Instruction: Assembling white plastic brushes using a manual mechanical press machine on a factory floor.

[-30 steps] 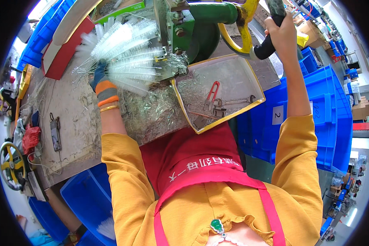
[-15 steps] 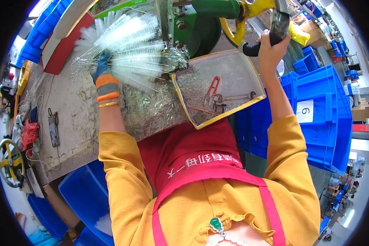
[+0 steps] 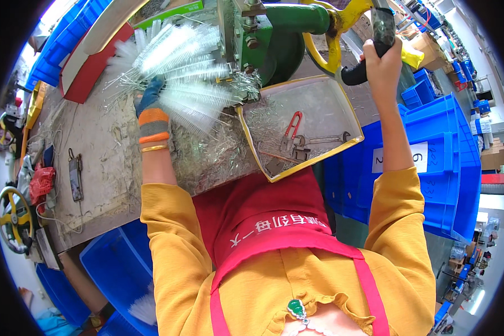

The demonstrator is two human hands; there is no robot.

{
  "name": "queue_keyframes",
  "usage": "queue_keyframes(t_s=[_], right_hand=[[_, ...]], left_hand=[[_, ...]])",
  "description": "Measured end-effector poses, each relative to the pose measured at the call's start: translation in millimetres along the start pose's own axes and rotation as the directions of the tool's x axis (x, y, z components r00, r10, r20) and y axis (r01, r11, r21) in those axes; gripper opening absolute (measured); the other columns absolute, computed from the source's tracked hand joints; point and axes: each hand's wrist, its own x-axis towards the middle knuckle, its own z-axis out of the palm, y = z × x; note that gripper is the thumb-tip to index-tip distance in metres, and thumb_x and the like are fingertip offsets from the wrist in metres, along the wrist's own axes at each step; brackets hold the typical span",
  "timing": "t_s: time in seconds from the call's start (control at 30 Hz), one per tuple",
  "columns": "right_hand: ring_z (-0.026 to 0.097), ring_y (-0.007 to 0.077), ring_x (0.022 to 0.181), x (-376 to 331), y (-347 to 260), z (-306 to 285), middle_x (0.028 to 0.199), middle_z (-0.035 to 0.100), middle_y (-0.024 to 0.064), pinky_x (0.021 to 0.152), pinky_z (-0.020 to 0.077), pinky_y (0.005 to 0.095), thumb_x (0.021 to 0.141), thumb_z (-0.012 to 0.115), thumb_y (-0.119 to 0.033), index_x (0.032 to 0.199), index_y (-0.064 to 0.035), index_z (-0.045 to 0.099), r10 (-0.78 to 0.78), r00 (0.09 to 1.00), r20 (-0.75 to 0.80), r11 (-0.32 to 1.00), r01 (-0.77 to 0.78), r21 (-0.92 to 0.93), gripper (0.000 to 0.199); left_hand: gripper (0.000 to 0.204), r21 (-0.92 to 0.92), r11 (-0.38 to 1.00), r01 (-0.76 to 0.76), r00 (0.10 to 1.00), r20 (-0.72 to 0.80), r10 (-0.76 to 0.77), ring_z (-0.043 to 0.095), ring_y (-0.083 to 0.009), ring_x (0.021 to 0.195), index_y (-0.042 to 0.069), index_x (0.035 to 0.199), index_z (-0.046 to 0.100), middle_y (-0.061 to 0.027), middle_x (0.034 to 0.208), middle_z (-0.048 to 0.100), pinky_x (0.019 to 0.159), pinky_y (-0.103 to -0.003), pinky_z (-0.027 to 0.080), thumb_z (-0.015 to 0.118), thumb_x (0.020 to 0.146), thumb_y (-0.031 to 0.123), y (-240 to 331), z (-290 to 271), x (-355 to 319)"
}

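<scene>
My left hand [image 3: 150,102], in a blue, grey and orange glove, is closed round a fanned bundle of white bristle brushes [image 3: 179,64] with wire stems. The bundle's right ends lie close to a clump of shiny clippings [image 3: 246,85] by the green hand-cranked machine [image 3: 294,21]. My bare right hand [image 3: 383,64] grips the dark curved handle [image 3: 383,31] joined to the machine's yellow wheel [image 3: 350,19]. Its fingers wrap round the handle, partly out of sight. Whether the brush ends touch the machine, I cannot tell.
A yellow-rimmed tray [image 3: 319,92] in front of the machine holds red-handled pliers [image 3: 293,124], a wrench [image 3: 325,139] and clippings. Blue crates [image 3: 453,162] stand at the right, and a blue bin [image 3: 115,252] at lower left. A phone [image 3: 75,176] lies on the bench [image 3: 103,162].
My left hand and the brushes have shifted slightly right and down in the picture. My right hand and the handle have also moved a little to the right.
</scene>
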Motion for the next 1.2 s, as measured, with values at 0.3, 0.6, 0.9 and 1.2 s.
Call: queue_keyframes(t_s=[0.3,0.6,0.9,1.2], right_hand=[[0.047,0.0129,0.042,56,-65,-15,0.051,0.046,0.0048,0.041,0.0376,0.0270,0.069,0.049,-0.011,0.075,0.0039,0.047,0.061,0.963,0.264,0.991,-0.026,-0.135,0.017],[0.055,0.0232,0.061,-7,27,16,0.065,0.053,0.0153,0.059,0.0431,0.0317,0.064,0.056,-0.011,0.090,0.0019,0.041,-0.087,0.996,-0.024,0.988,0.083,-0.133,0.033],[0.052,0.0116,0.049,5,6,4,0.061,0.050,0.0071,0.047,0.0437,0.0232,0.069,0.053,-0.010,0.085,0.0017,0.039,-0.091,0.996,-0.008,0.995,0.090,-0.039,0.024],[0.049,0.0128,0.043,29,-54,-3,0.053,0.048,0.0060,0.042,0.0409,0.0259,0.068,0.051,-0.011,0.078,0.0032,0.046,-0.020,0.991,0.135,0.998,0.029,-0.064,0.018]], left_hand=[[0.028,0.070,0.993,-0.090,0.987,-0.126,0.098,0.055,-0.0169,0.063,-0.002,0.089,0.049,-0.0100,0.081,0.056,0.056,-0.027,0.047,0.062,0.064,-0.004,5,16,-2],[0.030,0.117,0.975,-0.187,0.974,-0.105,0.199,0.055,-0.0165,0.064,-0.002,0.089,0.049,-0.0100,0.081,0.055,0.057,-0.026,0.047,0.063,0.062,-0.004,2,10,3],[0.031,-0.126,0.990,-0.059,0.996,-0.068,0.051,0.055,-0.0189,0.065,-0.002,0.095,0.050,-0.0093,0.081,0.056,0.059,-0.028,0.046,0.062,0.067,0.003,-4,-8,17],[0.029,-0.149,0.988,-0.050,0.988,-0.151,0.027,0.052,-0.0192,0.073,-0.001,0.095,0.051,-0.0082,0.087,0.055,0.067,-0.029,0.043,0.061,0.070,0.011,-17,-7,26]])
